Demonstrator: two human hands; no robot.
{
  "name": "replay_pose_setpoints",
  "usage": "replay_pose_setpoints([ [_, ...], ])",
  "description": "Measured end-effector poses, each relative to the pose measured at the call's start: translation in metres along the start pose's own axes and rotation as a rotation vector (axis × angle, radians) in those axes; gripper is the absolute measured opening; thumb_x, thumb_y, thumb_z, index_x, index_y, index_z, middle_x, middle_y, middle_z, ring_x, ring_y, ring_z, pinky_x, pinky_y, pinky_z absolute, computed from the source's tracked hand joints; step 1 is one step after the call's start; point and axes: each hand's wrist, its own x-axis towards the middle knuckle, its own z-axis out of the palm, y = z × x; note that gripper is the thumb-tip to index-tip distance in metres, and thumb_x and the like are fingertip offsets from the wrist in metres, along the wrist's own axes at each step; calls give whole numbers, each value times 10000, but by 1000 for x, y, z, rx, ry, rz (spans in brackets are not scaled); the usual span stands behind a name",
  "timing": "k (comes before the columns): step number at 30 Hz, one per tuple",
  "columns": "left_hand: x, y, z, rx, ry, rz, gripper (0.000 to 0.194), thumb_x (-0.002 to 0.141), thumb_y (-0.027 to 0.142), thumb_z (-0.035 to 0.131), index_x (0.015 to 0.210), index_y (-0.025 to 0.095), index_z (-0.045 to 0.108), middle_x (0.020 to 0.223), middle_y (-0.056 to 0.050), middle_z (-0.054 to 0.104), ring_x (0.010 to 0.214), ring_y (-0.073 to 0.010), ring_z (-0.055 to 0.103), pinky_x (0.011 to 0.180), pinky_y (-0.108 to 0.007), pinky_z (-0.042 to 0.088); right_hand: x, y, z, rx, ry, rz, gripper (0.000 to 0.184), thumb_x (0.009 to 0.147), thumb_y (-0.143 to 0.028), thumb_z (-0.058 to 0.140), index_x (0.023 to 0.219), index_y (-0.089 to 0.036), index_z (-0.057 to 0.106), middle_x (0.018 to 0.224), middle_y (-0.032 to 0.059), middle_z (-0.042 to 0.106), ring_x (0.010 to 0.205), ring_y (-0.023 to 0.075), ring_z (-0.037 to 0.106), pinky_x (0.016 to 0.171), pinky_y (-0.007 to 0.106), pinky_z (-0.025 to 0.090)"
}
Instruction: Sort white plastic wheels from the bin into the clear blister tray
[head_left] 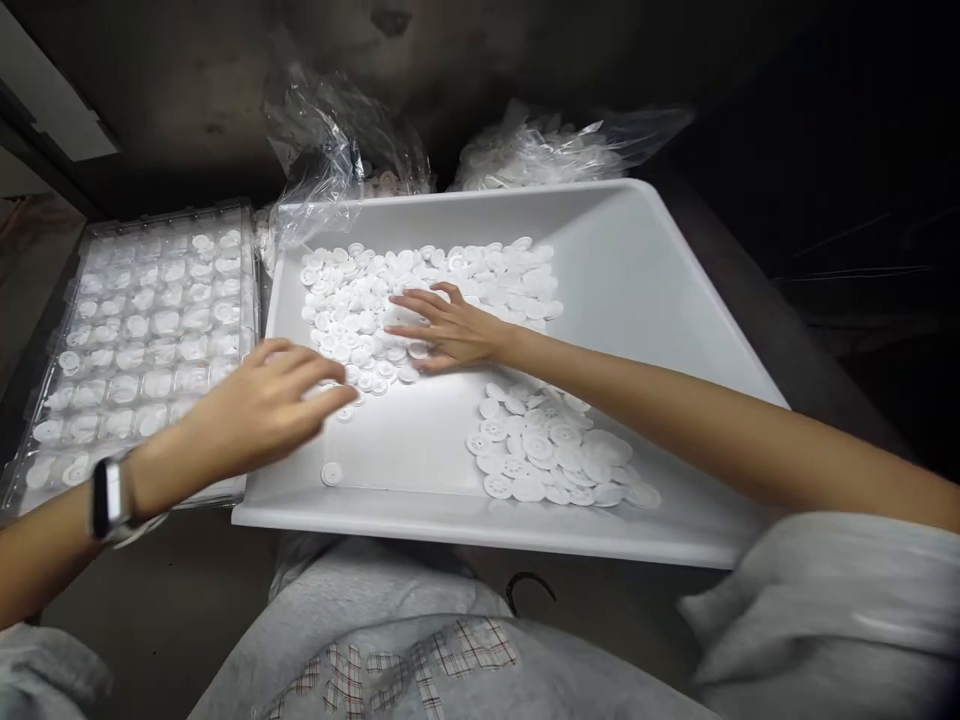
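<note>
Fingers spread, my right hand (454, 332) rests on the larger pile of small round white plastic discs (352, 300) in a white plastic tub (622, 545). Over the tub's left side hovers my left hand (281, 400), slightly blurred, its fingers loosely bent and the thumb apart, with nothing visible in it. A second heap of discs (551, 450) lies below my right forearm, near the front wall. One loose disc (331, 473) sits by itself at the front left. Some discs beneath my right hand are hidden.
Left of the tub stands a stack of clear compartment trays (142, 325), white pieces in the cells. Behind the tub's back rim are a crumpled clear bag (330, 150) and another clear bag of white pieces (547, 150). A dark wall rises behind them.
</note>
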Motion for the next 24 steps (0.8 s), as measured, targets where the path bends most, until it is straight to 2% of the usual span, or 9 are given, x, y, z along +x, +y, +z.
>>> replay_pose_setpoints([
  [2, 30, 16, 25, -19, -62, 76, 252, 865, 116, 463, 1051, 200, 612, 1113, -39, 674, 954, -170, 643, 796, -335, 503, 16, 3, 3, -13, 39, 70, 681, 924, -661, 166, 1460, -280, 345, 1583, 101, 176, 1432, 301, 203, 1101, 541, 154],
  [4, 52, 31, 53, -23, -105, 131, 216, 873, 108, 457, 982, 185, 627, 1112, -41, 666, 936, -159, 640, 766, -320, 510, 20, 8, 0, -24, 81, 138, 690, 937, -636, 140, 1489, -245, 276, 1586, 125, 139, 1440, 302, 172, 1097, 538, 160],
  [7, 72, 46, 87, -27, -146, 197, 183, 891, 227, 542, 1037, 141, 613, 1158, -66, 623, 1051, -153, 599, 893, -352, 521, 0, 17, -9, -41, 118, 214, 723, 927, -657, 171, 1500, -219, 230, 1577, 150, 135, 1435, 317, 172, 1094, 533, 181],
  [10, 84, 50, 105, -29, -163, 220, 287, 899, 341, 551, 1097, 139, 597, 1149, -73, 612, 1056, -147, 593, 935, -379, 520, -31, 25, -14, -68, 121, 272, 784, 882, -713, 281, 1483, -210, 262, 1561, 169, 160, 1416, 375, 182, 1085, 581, 176],
  [12, 90, 48, 109, -26, -173, 209, 296, 906, 355, 539, 1102, 140, 594, 1106, -68, 622, 997, -134, 606, 891, -354, 536, -41, 24, -11, -83, 111, 286, 830, 852, -751, 302, 1473, -200, 290, 1555, 194, 159, 1405, 419, 177, 1065, 630, 162],
  [14, 93, 45, 111, -16, -187, 186, 300, 906, 359, 539, 1099, 134, 592, 1084, -65, 626, 965, -126, 611, 855, -333, 545, -36, 16, -4, -87, 95, 260, 866, 826, -788, 297, 1475, -214, 305, 1563, 199, 143, 1411, 434, 153, 1059, 650, 139],
  [18, 88, 41, 108, 32, -237, 135, 316, 902, 359, 546, 1118, 132, 585, 1107, -71, 620, 1000, -140, 609, 882, -358, 541, 11, -10, 8, -57, 78, 174, 865, 793, -818, 349, 1490, -311, 271, 1605, 127, 65, 1453, 391, 71, 1099, 626, 96],
  [21, 77, 41, 101, 64, -285, 100, 308, 901, 353, 549, 1110, 131, 588, 1093, -67, 623, 993, -139, 610, 878, -358, 542, 50, -20, 11, -17, 87, 178, 884, 798, -798, 398, 1511, -313, 206, 1606, 147, 26, 1449, 423, 52, 1073, 669, 132],
  [24, 66, 42, 92, 72, -314, 68, 281, 904, 345, 545, 1081, 133, 599, 1074, -63, 628, 978, -129, 611, 864, -339, 544, 76, -19, 11, 15, 95, 203, 893, 809, -752, 461, 1521, -292, 178, 1595, 178, 43, 1433, 461, 81, 1038, 706, 188],
])
